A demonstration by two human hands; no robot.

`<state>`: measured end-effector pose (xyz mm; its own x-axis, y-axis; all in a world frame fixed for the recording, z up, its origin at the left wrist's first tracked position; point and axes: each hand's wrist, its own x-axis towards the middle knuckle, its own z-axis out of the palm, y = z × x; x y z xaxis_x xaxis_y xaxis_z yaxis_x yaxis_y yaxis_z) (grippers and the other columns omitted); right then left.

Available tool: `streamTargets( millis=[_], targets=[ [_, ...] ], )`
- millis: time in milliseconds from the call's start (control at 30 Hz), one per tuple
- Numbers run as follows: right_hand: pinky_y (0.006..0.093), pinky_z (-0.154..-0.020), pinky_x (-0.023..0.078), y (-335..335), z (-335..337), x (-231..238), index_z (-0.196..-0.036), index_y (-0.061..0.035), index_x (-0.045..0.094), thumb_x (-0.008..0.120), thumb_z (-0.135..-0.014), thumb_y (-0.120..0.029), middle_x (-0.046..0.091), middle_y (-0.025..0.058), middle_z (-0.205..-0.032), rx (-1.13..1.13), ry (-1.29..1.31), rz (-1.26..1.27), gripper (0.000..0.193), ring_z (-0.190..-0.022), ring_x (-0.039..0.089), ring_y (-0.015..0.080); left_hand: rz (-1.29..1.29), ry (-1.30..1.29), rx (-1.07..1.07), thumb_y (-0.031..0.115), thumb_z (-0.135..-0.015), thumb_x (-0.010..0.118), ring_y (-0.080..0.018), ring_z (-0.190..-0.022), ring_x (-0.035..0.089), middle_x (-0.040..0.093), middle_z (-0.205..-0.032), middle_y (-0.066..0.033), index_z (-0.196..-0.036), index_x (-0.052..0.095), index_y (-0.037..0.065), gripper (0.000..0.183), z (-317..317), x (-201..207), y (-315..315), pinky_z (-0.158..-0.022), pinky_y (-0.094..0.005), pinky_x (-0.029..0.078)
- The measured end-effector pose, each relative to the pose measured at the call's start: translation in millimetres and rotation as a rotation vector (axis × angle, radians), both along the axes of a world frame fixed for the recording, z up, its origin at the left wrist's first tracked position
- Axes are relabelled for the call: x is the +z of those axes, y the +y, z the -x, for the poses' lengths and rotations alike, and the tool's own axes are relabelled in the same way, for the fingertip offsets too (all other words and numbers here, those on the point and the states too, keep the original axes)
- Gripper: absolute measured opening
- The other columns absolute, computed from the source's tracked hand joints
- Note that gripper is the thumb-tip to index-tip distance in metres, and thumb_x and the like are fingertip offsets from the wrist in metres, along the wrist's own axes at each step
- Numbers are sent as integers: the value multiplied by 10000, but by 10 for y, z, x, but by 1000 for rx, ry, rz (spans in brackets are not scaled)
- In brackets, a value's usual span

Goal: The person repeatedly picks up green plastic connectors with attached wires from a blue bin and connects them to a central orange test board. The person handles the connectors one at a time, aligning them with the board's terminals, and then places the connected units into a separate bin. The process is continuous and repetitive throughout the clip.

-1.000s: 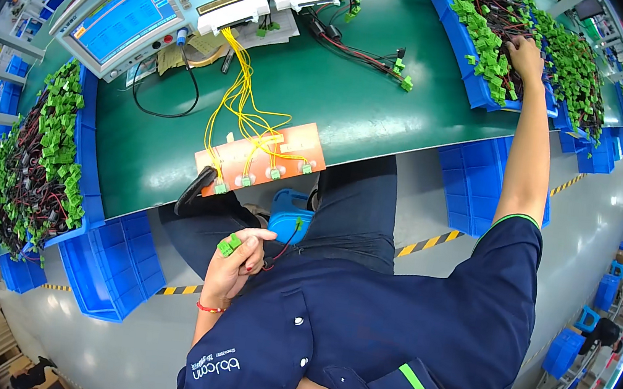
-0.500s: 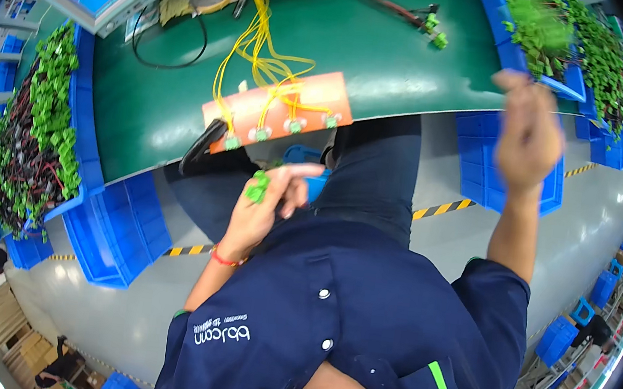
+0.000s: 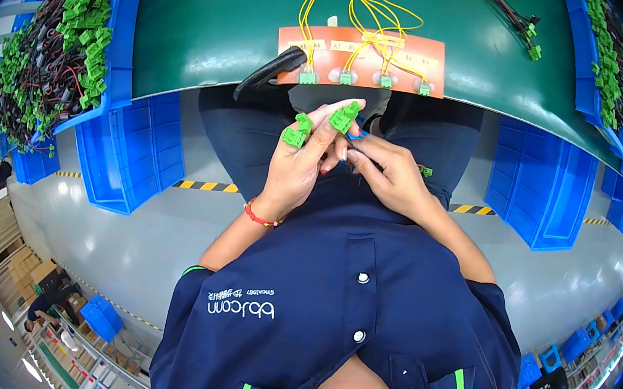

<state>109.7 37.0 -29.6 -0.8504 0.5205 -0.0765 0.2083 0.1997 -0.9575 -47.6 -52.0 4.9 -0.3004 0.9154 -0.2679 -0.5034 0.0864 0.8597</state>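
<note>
My left hand [image 3: 295, 170] is closed, pinching a green plug-in terminal connector [image 3: 344, 117] between thumb and forefinger. Further green connectors [image 3: 294, 137] are tucked between its fingers. My right hand [image 3: 394, 177] meets it in front of my lap, its fingertips closed on what look like thin dark wires, mostly hidden behind the fingers. Another small green connector [image 3: 425, 171] shows just past the right hand. Close ahead, at the bench edge, lies an orange board [image 3: 328, 45] with a row of green sockets [image 3: 346, 79] joined to yellow wires [image 3: 306, 21].
A black tube-like object [image 3: 267, 74] juts over the edge at the board's left. The green bench [image 3: 206, 44] carries a loose wired connector [image 3: 532, 43]. Blue bins [image 3: 124, 27] of wired green connectors flank it, with blue crates [image 3: 132, 151] below on both sides.
My right hand has come from the right-hand bin to the left hand. A green connector is now pinched at the left fingertips. The view has shifted, so the board appears higher and further right.
</note>
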Motion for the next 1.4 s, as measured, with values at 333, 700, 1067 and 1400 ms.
streamTargets(
  millis=[333, 700, 1067, 1400],
  targets=[
    [227, -761, 470, -23, -43, -29, -1157, 26, 696, 554, -1030, -136, 567, 30, -955, -229, 234, 404, 251, -898, 572, 91, 55, -97, 66, 224, -1067, 500, -18, -552, 400, 540, -786, 8, -1079, 637, -10, 271, 38, -122, 92, -475, -180, 288],
    [295, -775, 487, 72, -159, 155, -1080, -20, 750, 671, -927, -59, 634, 58, -915, -161, 248, 59, 177, -869, 598, 168, 68, 341, 130, 186, -1034, 570, 11, -545, 359, 530, -669, 34, -1026, 711, -29, 257, 16, -71, 173, -472, -194, 239],
    [259, -583, 454, -9, -65, 120, -1091, 22, 704, 654, -967, -110, 614, 52, -739, -66, 115, 267, 188, -642, 552, 84, 81, 346, 169, 202, -1023, 586, -25, -586, 463, 600, -698, 1, -1063, 717, -40, 277, -7, -147, 243, -544, -190, 369],
    [291, -555, 462, 5, 336, 200, -1110, -1, 682, 595, -1001, -174, 619, 56, -643, -8, -24, 296, 222, -575, 582, 104, -12, 728, 179, 189, -1062, 484, -30, -597, 421, 548, -953, -48, -1092, 686, -42, 308, 6, -171, -88, -552, -214, 364]
  ],
)
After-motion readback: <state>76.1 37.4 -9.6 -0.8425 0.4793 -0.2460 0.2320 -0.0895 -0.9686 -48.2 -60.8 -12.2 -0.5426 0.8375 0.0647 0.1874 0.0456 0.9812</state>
